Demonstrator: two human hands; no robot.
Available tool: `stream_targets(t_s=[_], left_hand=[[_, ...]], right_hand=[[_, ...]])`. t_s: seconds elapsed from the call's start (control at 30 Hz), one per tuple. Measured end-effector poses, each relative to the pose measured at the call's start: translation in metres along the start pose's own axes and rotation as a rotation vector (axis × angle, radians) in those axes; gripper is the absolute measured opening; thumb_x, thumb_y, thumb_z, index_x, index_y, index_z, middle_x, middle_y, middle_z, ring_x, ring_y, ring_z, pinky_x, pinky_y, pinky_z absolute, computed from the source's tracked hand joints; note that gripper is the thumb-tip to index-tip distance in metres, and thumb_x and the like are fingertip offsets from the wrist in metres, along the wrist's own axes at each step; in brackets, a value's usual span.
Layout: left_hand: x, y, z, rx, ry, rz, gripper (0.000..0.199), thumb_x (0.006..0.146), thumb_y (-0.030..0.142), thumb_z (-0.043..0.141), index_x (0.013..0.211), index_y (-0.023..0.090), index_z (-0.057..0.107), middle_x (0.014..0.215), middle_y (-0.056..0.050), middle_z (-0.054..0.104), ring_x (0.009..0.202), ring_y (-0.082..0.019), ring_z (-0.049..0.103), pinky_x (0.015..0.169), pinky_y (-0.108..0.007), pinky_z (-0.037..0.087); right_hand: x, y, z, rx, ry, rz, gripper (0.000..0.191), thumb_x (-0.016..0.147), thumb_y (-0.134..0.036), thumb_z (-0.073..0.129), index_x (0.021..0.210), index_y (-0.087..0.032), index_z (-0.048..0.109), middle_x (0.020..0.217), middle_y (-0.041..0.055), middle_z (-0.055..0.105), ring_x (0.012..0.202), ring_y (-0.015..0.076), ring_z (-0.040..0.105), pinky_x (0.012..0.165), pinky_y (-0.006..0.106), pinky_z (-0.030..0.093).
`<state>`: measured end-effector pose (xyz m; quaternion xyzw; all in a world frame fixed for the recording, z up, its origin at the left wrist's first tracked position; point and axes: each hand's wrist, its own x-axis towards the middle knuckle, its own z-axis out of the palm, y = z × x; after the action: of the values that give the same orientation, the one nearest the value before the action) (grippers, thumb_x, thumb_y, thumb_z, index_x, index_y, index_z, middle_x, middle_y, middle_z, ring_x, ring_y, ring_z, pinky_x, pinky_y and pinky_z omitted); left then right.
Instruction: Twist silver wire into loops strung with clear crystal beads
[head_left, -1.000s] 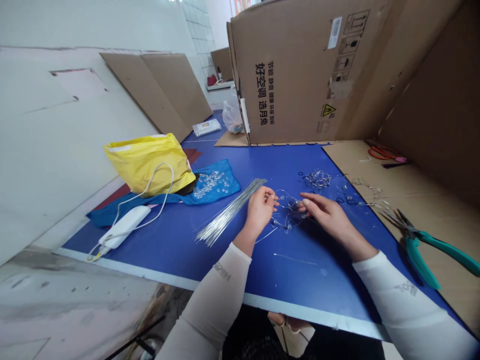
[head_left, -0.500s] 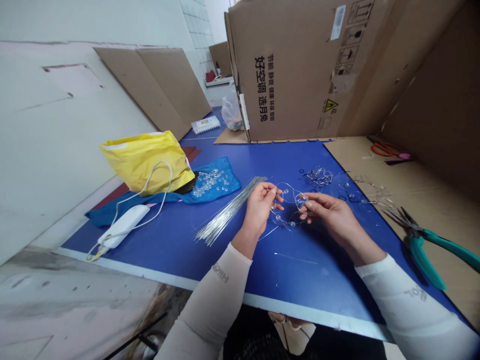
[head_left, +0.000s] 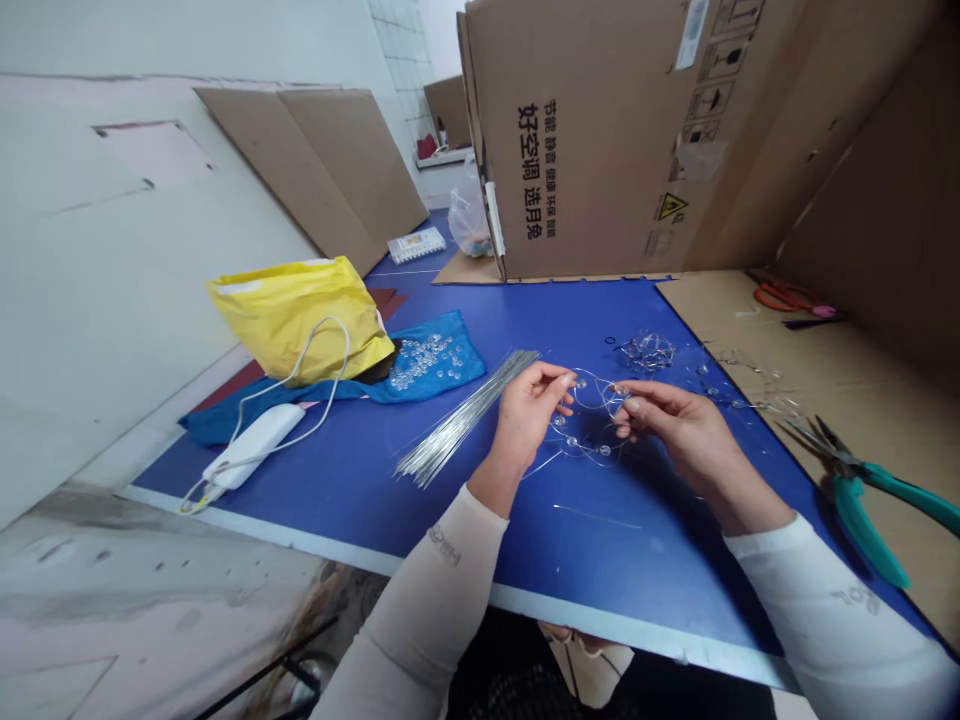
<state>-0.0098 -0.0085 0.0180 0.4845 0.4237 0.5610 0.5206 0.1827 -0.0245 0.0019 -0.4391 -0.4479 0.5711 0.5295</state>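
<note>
- Beaded wire, thin and looped with clear beads along it, sits between the person's two hands, just above the blue worktop.
- The left hand pinches one side of it between thumb and fingers.
- The right hand grips the other side, thumb against the forefinger; from here I can't make out exactly which strand.
- Just left of the left hand, a bundle of straight wires lies slantwise.
- Nearer the front edge I see one loose wire.
- Beyond the right hand is a wire tangle.
- Over to the right, green-handled pliers rest with their jaws apart.
- On the left, loose beads lie on blue material beside a yellow bag.
</note>
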Motion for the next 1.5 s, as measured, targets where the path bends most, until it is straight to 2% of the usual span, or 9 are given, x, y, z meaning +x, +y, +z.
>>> stream_targets(t_s=[0.27,0.47,0.57,0.67,0.83,1.0,1.13,1.33,1.5], left_hand=[[-0.002,0.001,-0.002,-0.102,-0.045,-0.051,0.010,0.085,0.027,0.069,0.082,0.017,0.066,0.088,-0.003,0.068,0.070,-0.009,0.062,0.061,-0.022,0.052],[-0.002,0.001,0.000,-0.076,-0.092,-0.068,0.020,0.091,0.035,0.068,0.103,0.018,0.067,0.100,-0.006,0.068,0.075,-0.011,0.064,0.069,-0.026,0.055],[-0.002,-0.001,-0.001,-0.058,-0.180,-0.115,0.020,0.093,0.035,0.065,0.097,0.016,0.069,0.091,-0.005,0.068,0.072,-0.010,0.064,0.073,-0.027,0.054],[-0.003,-0.001,-0.001,-0.111,-0.249,-0.143,0.022,0.089,0.037,0.070,0.092,0.015,0.068,0.079,-0.002,0.064,0.067,-0.011,0.062,0.068,-0.027,0.054],[-0.002,0.002,-0.002,-0.235,-0.207,-0.147,0.025,0.085,0.038,0.074,0.091,0.015,0.067,0.073,0.000,0.060,0.062,-0.010,0.059,0.059,-0.025,0.052],[0.000,0.004,-0.002,-0.307,-0.172,-0.150,0.025,0.085,0.037,0.075,0.092,0.014,0.068,0.072,0.001,0.059,0.060,-0.009,0.058,0.057,-0.023,0.049],[-0.001,0.005,-0.002,-0.311,-0.211,-0.158,0.026,0.086,0.038,0.074,0.093,0.014,0.068,0.074,0.000,0.060,0.061,-0.010,0.058,0.056,-0.024,0.048],[-0.003,0.007,-0.004,-0.363,-0.313,-0.171,0.028,0.088,0.039,0.072,0.099,0.014,0.070,0.072,0.000,0.058,0.061,-0.010,0.058,0.058,-0.024,0.048],[-0.003,0.006,-0.004,-0.378,-0.297,-0.173,0.026,0.088,0.036,0.073,0.104,0.015,0.070,0.071,0.000,0.059,0.061,-0.010,0.056,0.058,-0.024,0.046]], right_hand=[[-0.001,-0.003,-0.002,0.054,-0.011,0.042,0.037,0.062,-0.041,0.092,0.094,-0.025,0.081,0.070,0.0016,0.076,0.057,0.0153,0.066,0.053,0.029,0.048],[-0.001,-0.007,-0.004,0.099,0.009,-0.016,0.036,0.065,-0.039,0.091,0.097,-0.025,0.081,0.072,0.0017,0.075,0.059,0.0148,0.066,0.053,0.028,0.049],[0.000,-0.010,-0.007,0.115,0.024,-0.051,0.033,0.069,-0.037,0.089,0.099,-0.025,0.081,0.072,0.0009,0.074,0.058,0.0134,0.064,0.052,0.027,0.047],[0.000,-0.012,-0.007,0.152,0.020,-0.051,0.032,0.073,-0.037,0.087,0.102,-0.025,0.080,0.077,0.0017,0.075,0.061,0.0127,0.064,0.056,0.027,0.049],[-0.001,-0.011,-0.005,0.179,-0.024,0.005,0.033,0.077,-0.046,0.084,0.101,-0.023,0.080,0.091,0.0057,0.076,0.075,0.0163,0.070,0.066,0.029,0.055],[-0.001,-0.010,-0.007,0.203,-0.101,0.007,0.028,0.078,-0.044,0.084,0.092,-0.021,0.081,0.080,0.0049,0.073,0.070,0.0145,0.066,0.064,0.027,0.053],[-0.002,-0.012,-0.008,0.231,-0.109,-0.026,0.021,0.077,-0.040,0.085,0.085,-0.021,0.080,0.072,0.0029,0.069,0.064,0.0134,0.061,0.060,0.026,0.050],[-0.003,-0.014,-0.009,0.279,-0.141,-0.025,0.017,0.078,-0.038,0.083,0.083,-0.022,0.079,0.071,0.0014,0.065,0.065,0.0135,0.058,0.061,0.027,0.048],[-0.003,-0.012,-0.006,0.237,-0.160,-0.037,0.025,0.080,-0.045,0.081,0.089,-0.021,0.078,0.073,0.0019,0.065,0.067,0.0142,0.058,0.063,0.029,0.049]])
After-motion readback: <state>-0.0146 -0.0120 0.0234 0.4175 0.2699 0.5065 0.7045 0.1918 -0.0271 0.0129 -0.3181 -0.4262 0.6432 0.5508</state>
